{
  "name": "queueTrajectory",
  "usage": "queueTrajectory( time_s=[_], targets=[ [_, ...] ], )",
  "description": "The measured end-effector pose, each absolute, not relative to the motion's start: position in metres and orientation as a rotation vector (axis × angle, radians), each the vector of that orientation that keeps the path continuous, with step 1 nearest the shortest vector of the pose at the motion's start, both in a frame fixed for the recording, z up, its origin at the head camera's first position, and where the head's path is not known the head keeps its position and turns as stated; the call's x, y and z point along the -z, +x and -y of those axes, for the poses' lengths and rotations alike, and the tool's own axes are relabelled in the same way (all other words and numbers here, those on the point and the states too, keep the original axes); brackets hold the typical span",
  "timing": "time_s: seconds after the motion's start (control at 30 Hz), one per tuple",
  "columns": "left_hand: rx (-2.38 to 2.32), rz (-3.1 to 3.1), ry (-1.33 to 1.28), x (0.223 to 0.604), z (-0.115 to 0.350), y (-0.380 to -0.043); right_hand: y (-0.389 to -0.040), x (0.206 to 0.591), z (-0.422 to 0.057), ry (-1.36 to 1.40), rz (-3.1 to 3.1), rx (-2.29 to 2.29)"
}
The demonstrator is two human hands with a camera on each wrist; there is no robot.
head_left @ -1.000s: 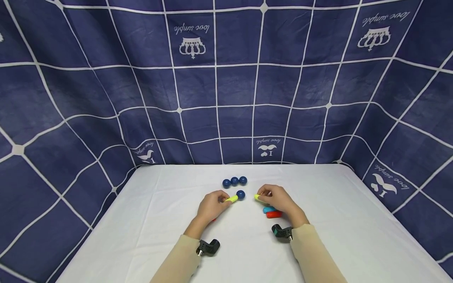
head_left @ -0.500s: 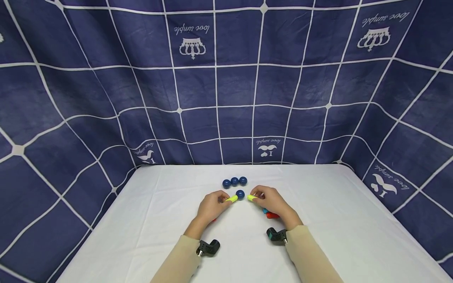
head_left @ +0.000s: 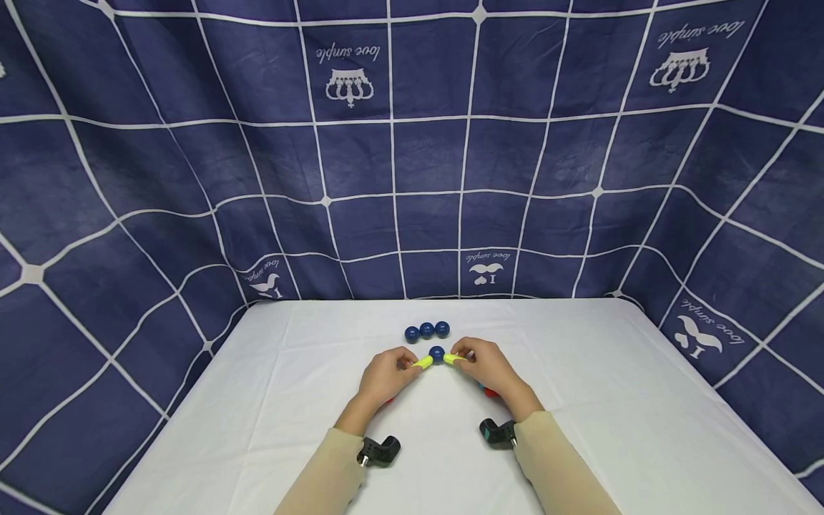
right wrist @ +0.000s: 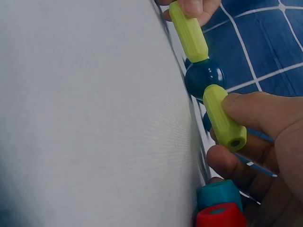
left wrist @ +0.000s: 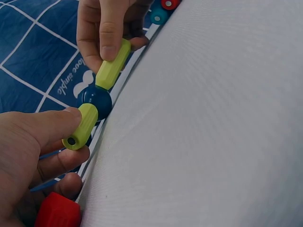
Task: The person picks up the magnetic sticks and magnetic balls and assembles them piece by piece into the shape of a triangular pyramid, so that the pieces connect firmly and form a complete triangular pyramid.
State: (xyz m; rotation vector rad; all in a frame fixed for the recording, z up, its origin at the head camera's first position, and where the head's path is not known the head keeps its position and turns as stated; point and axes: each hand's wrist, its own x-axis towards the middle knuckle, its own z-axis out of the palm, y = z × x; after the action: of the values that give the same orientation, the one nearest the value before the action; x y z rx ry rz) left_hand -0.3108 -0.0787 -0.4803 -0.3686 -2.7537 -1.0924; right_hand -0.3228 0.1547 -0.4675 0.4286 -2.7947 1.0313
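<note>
My left hand (head_left: 383,375) pinches a yellow-green rod (left wrist: 83,128) between thumb and fingers. A second yellow-green rod (right wrist: 221,116) is pinched the same way in my right hand (head_left: 487,363). Between the rods' inner ends sits a glossy dark blue ball (head_left: 437,354), with both rod ends right at its sides. A dark round spot shows in each rod's outer end. Below my left fingers lies a red block (left wrist: 57,213). Near my right hand's lower fingers are a teal rod (right wrist: 220,195) and a red rod (right wrist: 221,217), mostly hidden in the head view.
Three dark blue balls (head_left: 427,330) stand in a row behind the held ball. White cloth (head_left: 438,458) covers the table, and a navy curtain with white grid lines (head_left: 425,157) rises along its back and sides.
My right hand has moved left with its yellow-green rod, up to the ball. It now covers more of the teal and red rods. My left hand has stayed in place.
</note>
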Motion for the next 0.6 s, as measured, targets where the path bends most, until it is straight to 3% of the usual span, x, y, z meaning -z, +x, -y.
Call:
queueTrajectory(
  time_s=[0.6],
  targets=[
    [1.079,2.762,-0.373,0.4812,0.0794,-0.3107,-0.318,0.4586,-0.1461,0.477,2.819,-0.981]
  ],
)
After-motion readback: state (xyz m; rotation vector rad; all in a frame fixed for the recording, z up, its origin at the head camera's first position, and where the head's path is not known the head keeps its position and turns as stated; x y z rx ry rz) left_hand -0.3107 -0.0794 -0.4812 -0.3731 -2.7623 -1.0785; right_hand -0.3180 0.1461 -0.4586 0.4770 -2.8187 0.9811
